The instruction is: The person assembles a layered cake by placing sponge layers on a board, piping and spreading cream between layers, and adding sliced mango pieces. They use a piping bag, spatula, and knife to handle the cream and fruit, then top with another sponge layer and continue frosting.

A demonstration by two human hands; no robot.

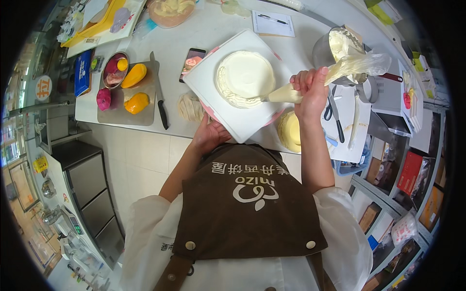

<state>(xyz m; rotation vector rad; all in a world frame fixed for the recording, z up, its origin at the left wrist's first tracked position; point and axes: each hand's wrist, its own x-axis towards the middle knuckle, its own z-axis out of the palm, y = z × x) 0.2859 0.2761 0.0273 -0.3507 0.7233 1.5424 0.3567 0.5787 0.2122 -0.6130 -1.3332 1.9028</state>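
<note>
My right hand [311, 91] is closed around a clear piping bag [285, 95] of cream. The bag's nozzle meets the lower right edge of a round cake covered in white cream [247, 76]. Ruffled cream runs along the cake's left and lower edge. Under the cake is a square white board [236, 123], set on a pink turntable [275, 119] that shows at the board's sides. My left hand [211, 135] is palm up with fingers spread by the board's lower left edge, its fingertips near the turntable; whether they touch it is unclear.
To the left lie a knife [162, 109] and a cutting board [145, 118] with peeled mango and dragon fruit. A phone [192, 63] and a cloth [190, 107] are nearer. At right stand a metal bowl of cream [322, 47], scissors [328, 109], a spatula [338, 123] and a second cake [290, 132].
</note>
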